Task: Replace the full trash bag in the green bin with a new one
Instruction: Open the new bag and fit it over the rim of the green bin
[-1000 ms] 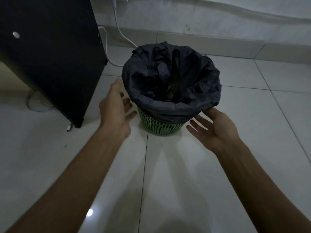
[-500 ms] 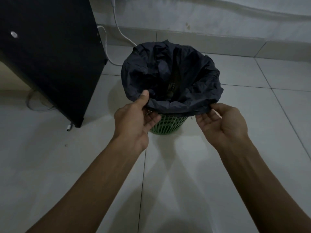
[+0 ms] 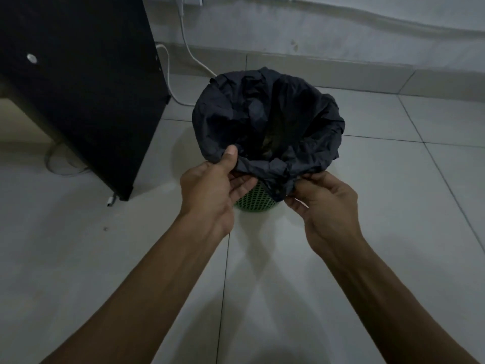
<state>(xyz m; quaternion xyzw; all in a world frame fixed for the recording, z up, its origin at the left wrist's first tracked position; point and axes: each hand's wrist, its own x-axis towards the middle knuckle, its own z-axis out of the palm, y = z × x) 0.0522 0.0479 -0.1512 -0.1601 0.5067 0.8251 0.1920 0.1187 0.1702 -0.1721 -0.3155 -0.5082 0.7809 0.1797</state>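
Observation:
A green perforated bin point(image 3: 256, 199) stands on the tiled floor, mostly covered by a black trash bag point(image 3: 267, 119) folded over its rim. Only the bin's lower front shows. My left hand point(image 3: 212, 187) pinches the bag's near-left edge, thumb on top. My right hand point(image 3: 325, 200) grips the bunched near-right edge of the bag, pulled inward and down over the bin's front. Some rubbish shows dimly inside the bag's opening.
A black cabinet point(image 3: 78, 88) stands close on the left of the bin. A white cable point(image 3: 189, 53) runs from the wall down behind the bin. The wall skirting point(image 3: 341, 72) lies just beyond. Pale tiled floor point(image 3: 393, 206) spreads to the right and toward me.
Both hands went from open beside the bin to gripping the bag's near edge. Since half a second ago, they have drawn closer together and bunched the edge.

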